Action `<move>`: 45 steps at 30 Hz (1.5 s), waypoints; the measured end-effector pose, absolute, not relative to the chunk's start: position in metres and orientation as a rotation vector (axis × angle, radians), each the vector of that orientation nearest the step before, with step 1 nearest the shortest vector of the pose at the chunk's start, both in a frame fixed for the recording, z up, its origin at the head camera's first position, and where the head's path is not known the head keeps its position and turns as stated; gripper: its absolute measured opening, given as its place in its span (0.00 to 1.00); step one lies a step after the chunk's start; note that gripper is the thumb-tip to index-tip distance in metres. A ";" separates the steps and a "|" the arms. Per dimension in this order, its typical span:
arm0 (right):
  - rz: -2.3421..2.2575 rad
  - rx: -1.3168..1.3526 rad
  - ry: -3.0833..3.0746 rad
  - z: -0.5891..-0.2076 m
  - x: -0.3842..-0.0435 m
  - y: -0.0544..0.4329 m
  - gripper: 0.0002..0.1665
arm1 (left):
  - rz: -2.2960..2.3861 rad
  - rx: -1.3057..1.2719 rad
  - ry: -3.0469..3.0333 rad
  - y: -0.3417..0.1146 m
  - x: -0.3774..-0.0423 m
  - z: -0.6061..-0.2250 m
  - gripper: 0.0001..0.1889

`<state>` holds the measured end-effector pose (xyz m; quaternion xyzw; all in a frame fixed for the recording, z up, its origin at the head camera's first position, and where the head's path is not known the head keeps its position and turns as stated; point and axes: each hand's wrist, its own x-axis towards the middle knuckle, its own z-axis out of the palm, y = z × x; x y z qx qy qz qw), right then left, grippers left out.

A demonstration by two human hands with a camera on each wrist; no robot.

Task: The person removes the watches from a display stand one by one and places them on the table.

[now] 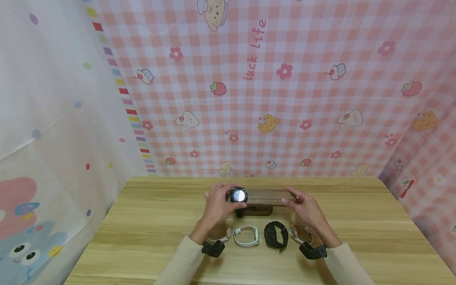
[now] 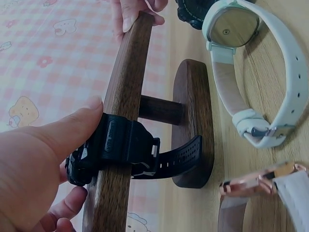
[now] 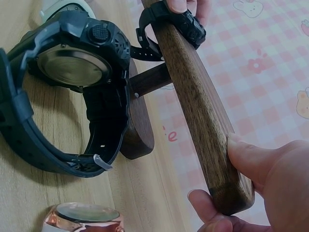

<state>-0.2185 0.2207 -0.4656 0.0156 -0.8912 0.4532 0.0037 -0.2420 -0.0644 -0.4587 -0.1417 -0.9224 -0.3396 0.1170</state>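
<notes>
A dark wooden watch stand [image 1: 267,196] stands on the table, its bar raised on a short post above an oval base [image 2: 194,87]. A black digital watch [image 1: 239,194] sits around the bar near its left end, face up and lit. My left hand [image 1: 218,202] holds this watch between thumb and fingers at its case. Below the bar, its perforated strap end [image 2: 183,157] hangs loose toward the base. At the other end of the bar, my right hand [image 1: 307,208] grips the wood, thumb on the near side and fingers around the end.
In front of the stand lie a white-strapped rose-gold watch [image 1: 225,233], a mint-and-white watch [image 1: 246,236], another black watch [image 1: 276,235] and a second rose-gold watch [image 1: 296,233]. Behind the wooden table [image 1: 153,229] hangs a pink checked cloth [image 1: 228,107].
</notes>
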 end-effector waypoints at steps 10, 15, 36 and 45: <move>1.412 0.042 -2.801 -0.466 -0.218 0.222 0.34 | -1.013 -0.385 -2.711 -0.074 -0.241 -0.459 0.34; 1.427 0.055 -2.795 -0.466 -0.219 0.222 0.34 | -1.032 -0.379 -2.699 -0.079 -0.242 -0.459 0.33; 1.445 0.037 -2.790 -0.468 -0.219 0.221 0.35 | -1.129 -0.345 -2.665 -0.101 -0.240 -0.459 0.33; 1.451 0.034 -2.788 -0.468 -0.219 0.221 0.35 | -1.176 -0.338 -2.624 -0.110 -0.242 -0.463 0.31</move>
